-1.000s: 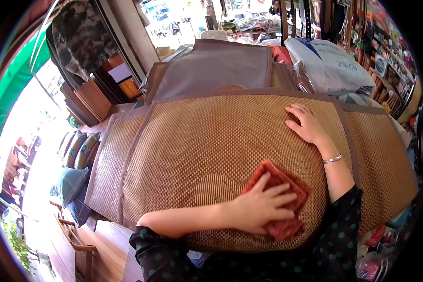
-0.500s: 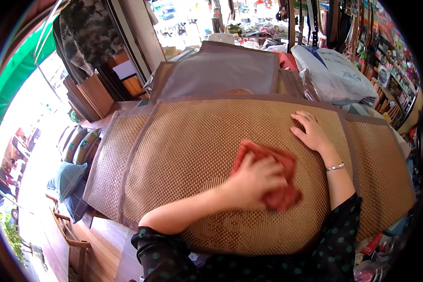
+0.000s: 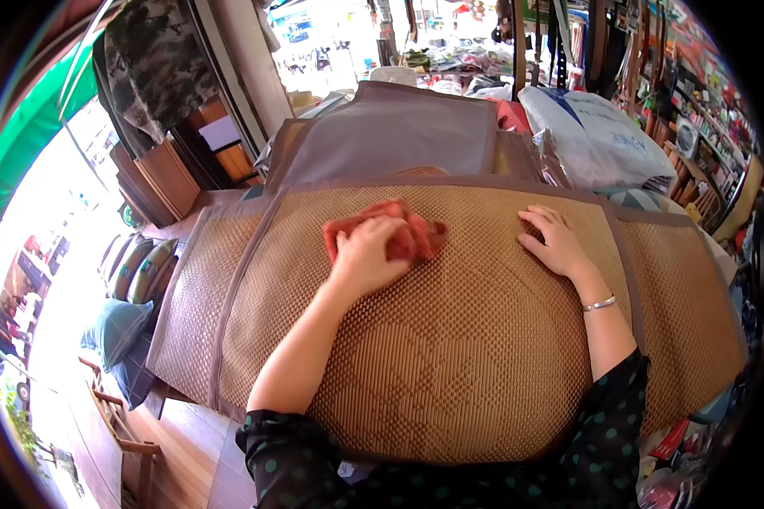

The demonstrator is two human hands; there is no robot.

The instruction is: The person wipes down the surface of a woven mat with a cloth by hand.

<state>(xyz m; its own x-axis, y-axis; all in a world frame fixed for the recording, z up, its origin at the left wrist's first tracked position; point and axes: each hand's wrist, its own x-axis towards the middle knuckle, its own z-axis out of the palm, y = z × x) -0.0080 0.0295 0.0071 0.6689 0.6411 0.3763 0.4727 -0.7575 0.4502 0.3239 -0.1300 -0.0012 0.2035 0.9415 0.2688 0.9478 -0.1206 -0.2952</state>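
A tan woven mat with grey-brown edging is spread before me, a lattice pattern showing on its near part. My left hand presses a bunched red cloth against the mat's upper left area, fingers closed over it. On the right side, my right hand lies flat on the weave with its fingers apart, holding nothing. A silver bracelet circles the right wrist.
Behind the mat lies a grey-backed sheet. A white plastic-wrapped package sits at the back right. Cushions are stacked at the left above a wooden chair. Crowded goods line the right wall.
My left hand has swept the red cloth from the middle of the mat leftward and away from me. My right hand has stayed in nearly the same place.
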